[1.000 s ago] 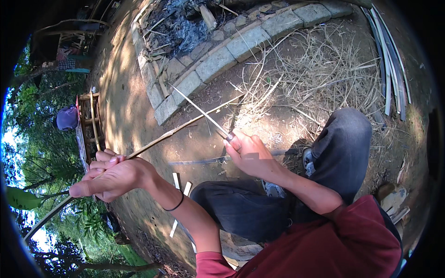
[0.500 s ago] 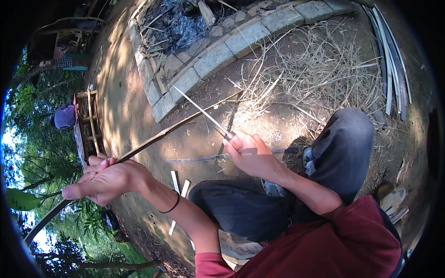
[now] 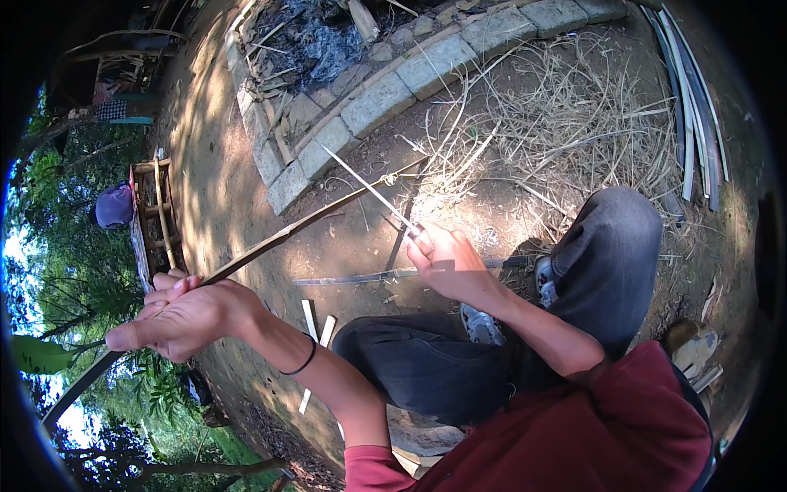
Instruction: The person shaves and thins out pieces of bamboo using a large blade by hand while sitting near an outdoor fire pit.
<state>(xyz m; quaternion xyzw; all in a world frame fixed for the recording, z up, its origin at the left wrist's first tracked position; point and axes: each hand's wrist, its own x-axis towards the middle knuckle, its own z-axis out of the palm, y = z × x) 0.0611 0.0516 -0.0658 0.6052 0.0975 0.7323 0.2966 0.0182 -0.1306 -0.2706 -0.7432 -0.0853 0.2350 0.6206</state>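
Note:
A long, thin bamboo strip (image 3: 283, 236) runs slantwise from the lower left towards the pile of shavings. My left hand (image 3: 184, 320) is closed round it, with its dark end sticking out past the thumb. In my right hand (image 3: 453, 261) is a knife (image 3: 370, 190), its handle mostly hidden by the fingers. The slim blade points up and left and crosses the strip near its far end. Small pale curls cling to the strip at that crossing.
Curly shavings (image 3: 566, 123) cover the ground ahead on the right. Beyond is a stone-edged fire pit (image 3: 377, 107) with ash. Long strips (image 3: 697, 115) lie at far right, short pale pieces (image 3: 327, 332) by my knee. A purple cap (image 3: 115, 206) rests on a bamboo bench (image 3: 164, 217) at left.
My right hand has moved a little to the right and up, drawing the knife along towards the strip's far end. My left hand has barely moved.

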